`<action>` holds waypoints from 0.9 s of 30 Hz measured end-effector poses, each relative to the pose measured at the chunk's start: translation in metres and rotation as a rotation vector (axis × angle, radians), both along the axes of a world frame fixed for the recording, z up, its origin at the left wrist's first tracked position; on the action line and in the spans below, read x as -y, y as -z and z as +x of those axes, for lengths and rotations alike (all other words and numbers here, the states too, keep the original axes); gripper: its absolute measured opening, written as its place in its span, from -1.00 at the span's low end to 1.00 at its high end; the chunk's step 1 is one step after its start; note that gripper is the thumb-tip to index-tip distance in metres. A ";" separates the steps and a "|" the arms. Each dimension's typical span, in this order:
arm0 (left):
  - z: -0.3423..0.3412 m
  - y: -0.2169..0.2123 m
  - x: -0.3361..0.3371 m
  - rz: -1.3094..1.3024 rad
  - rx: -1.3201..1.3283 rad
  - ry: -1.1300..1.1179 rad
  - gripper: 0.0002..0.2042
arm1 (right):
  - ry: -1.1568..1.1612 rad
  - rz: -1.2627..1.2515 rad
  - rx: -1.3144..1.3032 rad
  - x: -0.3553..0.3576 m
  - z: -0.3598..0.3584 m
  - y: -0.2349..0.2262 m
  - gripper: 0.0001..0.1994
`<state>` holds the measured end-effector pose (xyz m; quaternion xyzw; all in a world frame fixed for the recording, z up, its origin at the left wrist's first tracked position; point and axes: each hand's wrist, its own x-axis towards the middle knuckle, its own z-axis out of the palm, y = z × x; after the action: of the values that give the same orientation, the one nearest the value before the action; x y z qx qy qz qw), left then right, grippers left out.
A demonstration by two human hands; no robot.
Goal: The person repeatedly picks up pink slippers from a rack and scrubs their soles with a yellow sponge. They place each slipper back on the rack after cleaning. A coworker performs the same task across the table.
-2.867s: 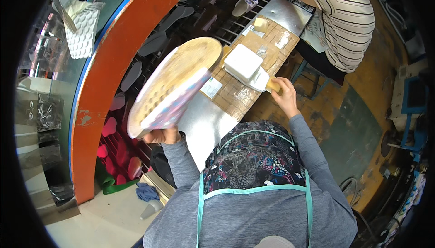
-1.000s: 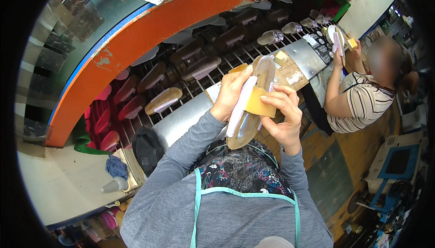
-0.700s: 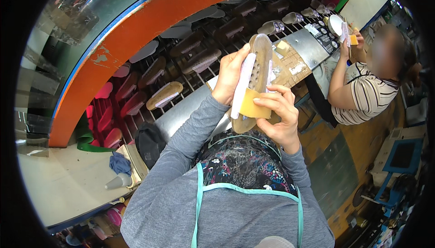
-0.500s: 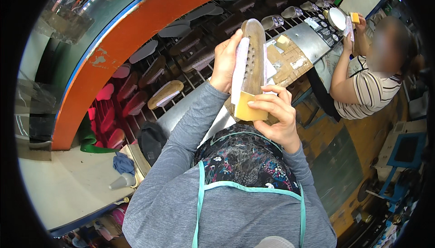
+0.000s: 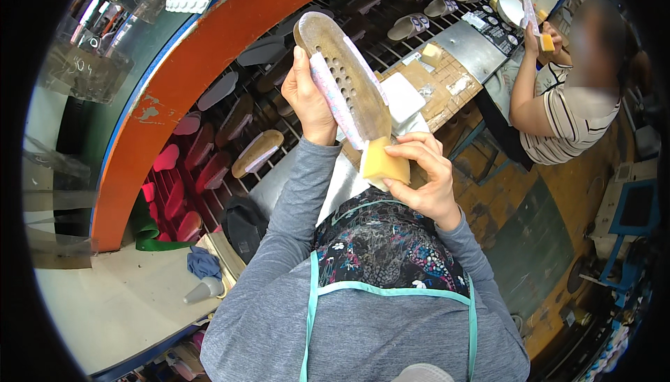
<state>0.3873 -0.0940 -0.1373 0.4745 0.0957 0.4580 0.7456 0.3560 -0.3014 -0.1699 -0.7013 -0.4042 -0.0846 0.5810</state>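
A brown, foot-shaped shoe last (image 5: 364, 92) with several round holes is held up in front of me, tilted toward the left. Pale upper pieces line its long sides, and the near one is a pink and blue patterned strip (image 5: 331, 94). My left hand (image 5: 310, 106) is closed around the last's left side, thumb up along the edge. Between the fingers and thumb of my right hand (image 5: 431, 178) is a yellow sponge (image 5: 385, 164). The sponge lies against the last's lower end, by the end of the patterned strip.
Behind runs a slatted conveyor (image 5: 286, 127) with several lasts and sandals, under an orange arch (image 5: 150, 103). A cardboard sheet (image 5: 447, 78) and a white tray (image 5: 403, 97) lie beyond my hands. At right, a co-worker (image 5: 558, 123) holds a sandal and sponge. A white counter (image 5: 105, 305) is at left.
The last has swung up and to the left in my left hand and turned, showing more of the patterned strip. My right hand with the sponge stays near its lower end.
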 end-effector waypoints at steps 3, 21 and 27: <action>-0.005 0.001 -0.005 -0.035 -0.053 0.052 -0.63 | 0.058 0.080 -0.010 -0.007 0.004 0.004 -0.58; -0.029 0.017 -0.023 -0.332 0.065 0.411 -0.52 | 0.428 -0.014 0.052 -0.013 0.005 0.016 -0.60; -0.028 0.023 -0.035 -0.344 0.029 0.417 -0.51 | 0.437 -0.011 0.132 -0.011 0.005 0.006 -0.63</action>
<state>0.3588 -0.0591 -0.1607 0.3437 0.0616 0.2781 0.8948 0.3605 -0.2906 -0.1763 -0.7684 -0.2801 -0.2520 0.5172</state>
